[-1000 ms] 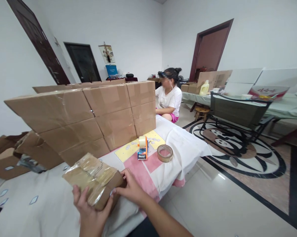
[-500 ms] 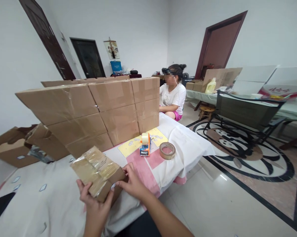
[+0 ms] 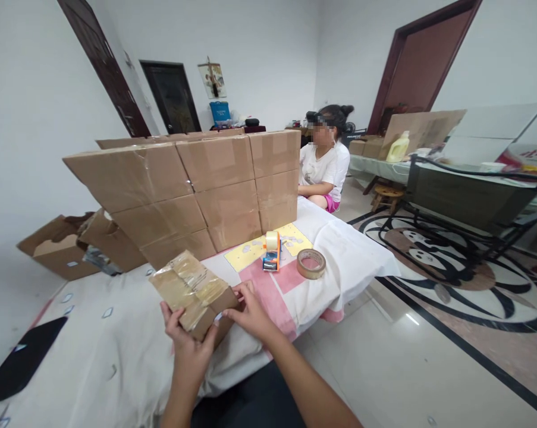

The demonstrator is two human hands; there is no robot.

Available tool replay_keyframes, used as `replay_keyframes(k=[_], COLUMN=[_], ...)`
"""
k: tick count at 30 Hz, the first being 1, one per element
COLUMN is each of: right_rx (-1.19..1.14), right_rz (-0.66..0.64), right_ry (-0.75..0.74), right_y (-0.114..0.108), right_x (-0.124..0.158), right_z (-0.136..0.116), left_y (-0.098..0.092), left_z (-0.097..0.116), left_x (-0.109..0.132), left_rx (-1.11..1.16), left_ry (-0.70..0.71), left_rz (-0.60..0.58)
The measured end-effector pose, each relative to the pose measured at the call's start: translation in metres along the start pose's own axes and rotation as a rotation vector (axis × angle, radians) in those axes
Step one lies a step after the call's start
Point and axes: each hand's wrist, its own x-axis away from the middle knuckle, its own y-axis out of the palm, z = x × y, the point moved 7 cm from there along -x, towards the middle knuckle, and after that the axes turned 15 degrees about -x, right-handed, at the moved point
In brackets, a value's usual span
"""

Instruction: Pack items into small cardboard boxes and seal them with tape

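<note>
A small cardboard box [image 3: 201, 297] with shiny tape across its top sits tilted between my hands at the near edge of the table. My left hand [image 3: 190, 336] grips its near left side, thumb on the front face. On the right side, my right hand [image 3: 249, 310] holds the box, with its fingers at the corner and upper edge. Beyond it on the cloth lie an orange and blue tape dispenser [image 3: 272, 252] with a roll in it and a brown tape roll [image 3: 311, 263] lying flat.
Stacked cardboard boxes [image 3: 223, 184] form a wall across the table [image 3: 357, 238]. Open cartons [image 3: 63, 246] stand at the left. A person [image 3: 324, 160] in white sits behind the stack. A dark chair [image 3: 464, 208] is at the right.
The view has turned a little left and down, so everything appears shifted to the right and slightly up. Both hands keep their hold on the small box.
</note>
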Motion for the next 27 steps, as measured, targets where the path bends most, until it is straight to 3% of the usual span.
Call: replay_keyframes(k=[8,14,27], right_rx=[-0.014,-0.009,0.081], right_rz=[-0.023,-0.081,-0.083], right_ry=[-0.011,-0.032,-0.082], right_y=[-0.003,0.001,0.006], right_x=[-0.002,-0.004,-0.004], right_z=[0.006,0.005,-0.002], left_y=[-0.009,-0.010,-0.013], left_z=[0.008,0.008,0.017], left_x=[0.001,-0.002,-0.004], left_rx=[-0.009,0.024,-0.025], left_ry=[-0.021,-0.058,-0.079], left_rz=[0.019,-0.051,0.014])
